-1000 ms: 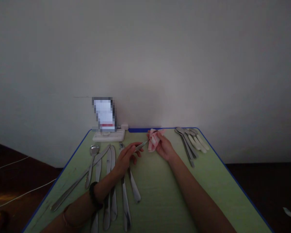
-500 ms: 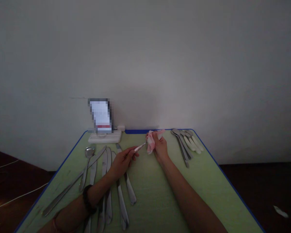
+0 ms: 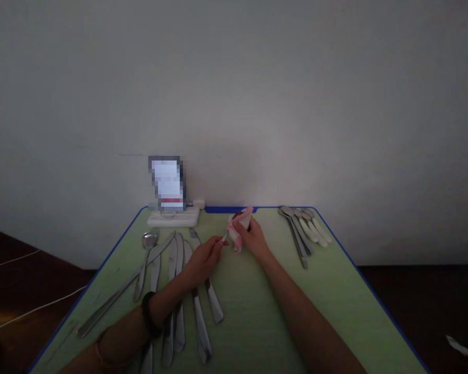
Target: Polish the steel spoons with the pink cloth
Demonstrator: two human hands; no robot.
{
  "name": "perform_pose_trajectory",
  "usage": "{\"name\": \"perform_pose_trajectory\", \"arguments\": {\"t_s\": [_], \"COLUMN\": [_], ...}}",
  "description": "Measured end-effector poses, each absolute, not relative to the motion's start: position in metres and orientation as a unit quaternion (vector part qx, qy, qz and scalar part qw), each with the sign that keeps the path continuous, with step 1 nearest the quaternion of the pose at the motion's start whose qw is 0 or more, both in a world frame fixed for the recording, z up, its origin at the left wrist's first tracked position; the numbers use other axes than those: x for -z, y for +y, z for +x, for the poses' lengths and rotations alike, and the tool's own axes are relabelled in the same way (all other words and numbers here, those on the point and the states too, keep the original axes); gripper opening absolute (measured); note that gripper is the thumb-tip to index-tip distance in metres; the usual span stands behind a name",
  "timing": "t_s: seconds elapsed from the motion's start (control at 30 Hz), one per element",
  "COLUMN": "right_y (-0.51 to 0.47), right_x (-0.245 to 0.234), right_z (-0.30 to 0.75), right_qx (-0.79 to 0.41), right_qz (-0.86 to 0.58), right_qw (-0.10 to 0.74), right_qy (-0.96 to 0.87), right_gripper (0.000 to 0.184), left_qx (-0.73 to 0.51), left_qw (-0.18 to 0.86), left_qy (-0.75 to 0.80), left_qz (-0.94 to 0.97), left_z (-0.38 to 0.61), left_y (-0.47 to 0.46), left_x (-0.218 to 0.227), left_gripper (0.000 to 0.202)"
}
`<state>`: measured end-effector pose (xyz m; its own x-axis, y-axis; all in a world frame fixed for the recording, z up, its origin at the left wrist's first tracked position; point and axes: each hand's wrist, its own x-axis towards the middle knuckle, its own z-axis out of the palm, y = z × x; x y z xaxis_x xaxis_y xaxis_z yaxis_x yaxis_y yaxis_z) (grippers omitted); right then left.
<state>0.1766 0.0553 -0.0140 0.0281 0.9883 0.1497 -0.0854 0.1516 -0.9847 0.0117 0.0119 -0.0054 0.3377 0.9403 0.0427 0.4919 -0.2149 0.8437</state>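
Observation:
My left hand [image 3: 203, 261] is closed on a piece of cutlery [image 3: 225, 237] with a pale handle, only a short bit of which shows at the fingertips. Its far end disappears into a pink and white cloth [image 3: 237, 240], so its kind is hidden. My right hand [image 3: 254, 238] grips that cloth, folded around the cutlery's head, above the back middle of the table. Beneath and beside my left forearm lie several metal table knives [image 3: 200, 327], spread out lengthwise. A small ladle [image 3: 150, 240] rests at their left, near a long-handled metal utensil [image 3: 113, 296].
Metal spoons [image 3: 294, 228] and white-handled cutlery [image 3: 309, 232] lie grouped at the back right of the green table [image 3: 257, 332]. A lit, blurred-out phone [image 3: 167, 179] stands on a white base [image 3: 173, 217] at the back left. Behind the table rises a grey wall [image 3: 234, 93].
Both hands have come closer together, and the cutlery's handle is now mostly covered by my left fingers. The cloth has shifted and refolded around its head. The view has moved slightly.

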Motion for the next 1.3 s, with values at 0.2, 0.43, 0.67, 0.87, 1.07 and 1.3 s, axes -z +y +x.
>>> {"name": "perform_pose_trajectory", "arguments": {"t_s": [0.2,0.43,0.67,0.87,1.07,1.3], "right_y": [0.058,0.062,0.060,0.059,0.063,0.065], "right_x": [0.015,0.022,0.017,0.014,0.020,0.026], "right_z": [0.176,0.177,0.179,0.182,0.187,0.188], "right_qx": [-0.474,-0.419,-0.408,-0.404,-0.422,-0.472], "right_qz": [-0.454,-0.493,-0.534,-0.529,-0.478,-0.421], "right_qw": [0.607,0.639,0.558,0.518,0.522,0.553], "right_qy": [-0.448,-0.416,-0.486,-0.538,-0.566,-0.542], "right_gripper": [0.023,0.031,0.038,0.037,0.028,0.023], "left_qx": [-0.206,-0.183,-0.249,-0.247,-0.224,-0.177], "left_qw": [0.290,0.255,0.365,0.372,0.341,0.300], "left_qy": [0.512,0.507,0.478,0.470,0.484,0.499], "left_qz": [0.782,0.803,0.759,0.762,0.774,0.794], "left_z": [0.012,0.011,0.009,0.008,0.010,0.011], "left_y": [0.010,0.008,0.008,0.009,0.010,0.010], "left_x": [0.009,0.008,0.003,0.007,0.005,0.005], "left_gripper": [0.036,0.041,0.044,0.043,0.041,0.039]}}
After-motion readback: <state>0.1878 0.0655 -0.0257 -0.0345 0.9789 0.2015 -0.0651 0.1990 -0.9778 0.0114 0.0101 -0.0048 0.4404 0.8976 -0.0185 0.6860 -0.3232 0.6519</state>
